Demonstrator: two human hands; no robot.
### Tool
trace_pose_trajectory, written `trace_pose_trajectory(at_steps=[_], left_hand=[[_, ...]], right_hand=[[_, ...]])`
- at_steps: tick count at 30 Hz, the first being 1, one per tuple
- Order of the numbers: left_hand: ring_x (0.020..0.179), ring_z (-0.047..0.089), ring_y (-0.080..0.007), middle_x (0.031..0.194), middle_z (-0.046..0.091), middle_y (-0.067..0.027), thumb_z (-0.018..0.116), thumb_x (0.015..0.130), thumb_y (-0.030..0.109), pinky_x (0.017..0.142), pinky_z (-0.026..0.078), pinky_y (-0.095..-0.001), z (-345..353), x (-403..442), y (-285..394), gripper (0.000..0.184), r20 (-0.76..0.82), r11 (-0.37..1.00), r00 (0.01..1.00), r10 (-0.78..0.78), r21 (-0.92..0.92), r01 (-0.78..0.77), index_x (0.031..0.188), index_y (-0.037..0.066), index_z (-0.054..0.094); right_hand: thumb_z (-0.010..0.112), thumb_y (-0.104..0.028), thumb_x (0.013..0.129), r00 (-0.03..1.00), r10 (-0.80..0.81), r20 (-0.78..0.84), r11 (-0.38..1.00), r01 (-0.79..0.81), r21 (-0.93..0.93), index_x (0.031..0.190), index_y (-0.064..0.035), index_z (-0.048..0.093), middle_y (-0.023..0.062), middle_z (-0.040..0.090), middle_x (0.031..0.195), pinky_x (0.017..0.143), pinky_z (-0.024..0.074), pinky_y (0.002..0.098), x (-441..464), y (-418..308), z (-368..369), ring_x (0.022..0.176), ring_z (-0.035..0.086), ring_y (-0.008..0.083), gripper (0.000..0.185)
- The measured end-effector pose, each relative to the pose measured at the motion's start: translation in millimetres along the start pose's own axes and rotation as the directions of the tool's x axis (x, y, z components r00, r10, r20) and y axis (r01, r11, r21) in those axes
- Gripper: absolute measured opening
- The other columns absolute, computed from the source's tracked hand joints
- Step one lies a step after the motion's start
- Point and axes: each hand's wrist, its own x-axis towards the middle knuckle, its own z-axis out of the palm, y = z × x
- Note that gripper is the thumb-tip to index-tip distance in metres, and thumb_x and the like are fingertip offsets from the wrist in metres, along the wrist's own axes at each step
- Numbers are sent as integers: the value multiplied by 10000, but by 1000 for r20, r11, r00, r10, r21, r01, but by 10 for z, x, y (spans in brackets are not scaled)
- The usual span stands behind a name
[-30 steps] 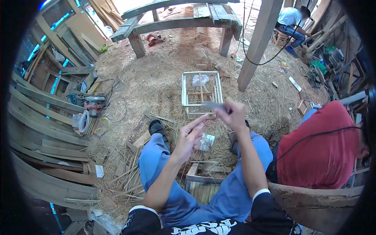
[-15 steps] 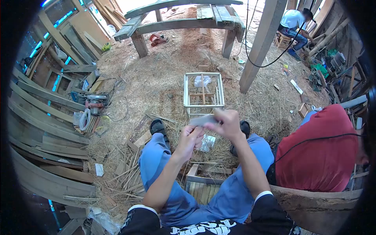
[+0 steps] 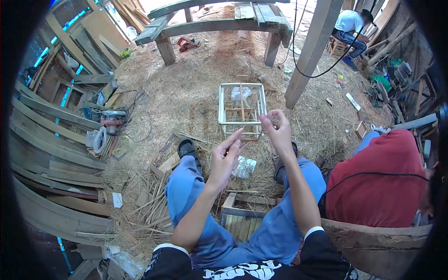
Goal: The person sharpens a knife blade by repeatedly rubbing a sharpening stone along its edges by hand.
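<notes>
My left hand (image 3: 224,162) is raised above my knees with its fingers drawn together. Whatever it pinches is too small to make out. To its right, my right hand (image 3: 280,134) is held up with curled fingers near the thumb; the thing in its grip cannot be made out. A gap separates the two hands. Just beyond them, a light slatted wooden frame (image 3: 221,105) stands on the floor, with a clear plastic bag (image 3: 241,94) seen through it. Between my legs is a wooden box-like piece (image 3: 229,201).
A person in a red shirt (image 3: 378,182) sits close at my right; another person (image 3: 350,22) sits at the far right. A workbench (image 3: 214,30) and post (image 3: 311,56) stand ahead. A circular saw (image 3: 112,120) and stacked boards (image 3: 56,144) lie left. Straw-like shavings cover the floor.
My hands have moved apart, the right one going up and right. The flat grey piece seen between them earlier no longer shows clearly. The person in red has shifted slightly.
</notes>
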Motion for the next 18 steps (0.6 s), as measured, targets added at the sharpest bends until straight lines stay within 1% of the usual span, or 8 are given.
trace_pose_trajectory(at_steps=[1,4,7,10,11,13,16,18], left_hand=[[511,294,8,696,416,82,541,1007,211,427,244,-178,-7,-3,-5,398,-27,1000,999,20,20,-20,1391,106,523],[512,302,10,709,433,74,553,1002,228,429,258,-176,-19,4,7,405,-44,1000,999,9,15,-8,1388,109,527],[511,303,9,712,438,72,549,1003,219,429,259,-174,-25,24,-23,400,-47,1000,999,18,25,-17,1384,98,529],[510,306,11,716,441,74,544,1004,208,428,260,-174,0,24,-38,403,-45,999,999,11,33,-9,1388,86,521],[513,306,10,709,423,72,545,1003,205,430,259,-172,5,27,-51,405,-32,999,1000,2,45,-1,1388,80,516],[519,305,9,695,388,68,545,1002,197,435,256,-169,15,46,-80,409,-5,998,1000,-11,69,12,1388,69,505],[514,324,1,709,446,38,529,1009,195,433,266,-173,46,64,-130,401,20,996,999,-26,82,24,1382,53,498],[509,335,-11,739,499,7,512,1016,196,438,284,-174,47,47,-75,398,93,995,991,-96,36,93,1383,44,488]], right_hand=[[711,-367,885,997,69,43,991,-74,114,831,-99,566,-56,518,607,465,312,244,-1,-50,-18,515,423,29,310],[714,-309,896,983,130,129,962,-157,222,901,-80,621,-96,519,659,478,281,193,31,44,-50,543,407,-12,247],[712,-315,900,972,91,218,963,-142,230,978,-47,666,-88,523,675,503,293,198,15,109,-35,567,419,1,283],[718,-319,897,957,63,283,974,-120,191,1004,-24,686,-74,543,702,543,320,215,12,141,17,611,446,18,315],[723,-316,893,956,55,288,979,-108,172,1011,-3,690,-48,590,740,594,363,232,-16,125,10,668,490,34,336],[722,-308,895,950,38,310,972,-106,209,1007,3,690,-37,613,764,617,384,233,-38,111,29,694,510,36,333],[721,-295,895,944,41,329,974,-111,196,993,4,695,-23,638,785,635,408,229,-30,126,9,717,533,35,316],[722,-282,894,941,49,335,971,-124,206,975,-2,700,-23,639,780,614,409,224,-24,115,-16,696,531,30,293]])
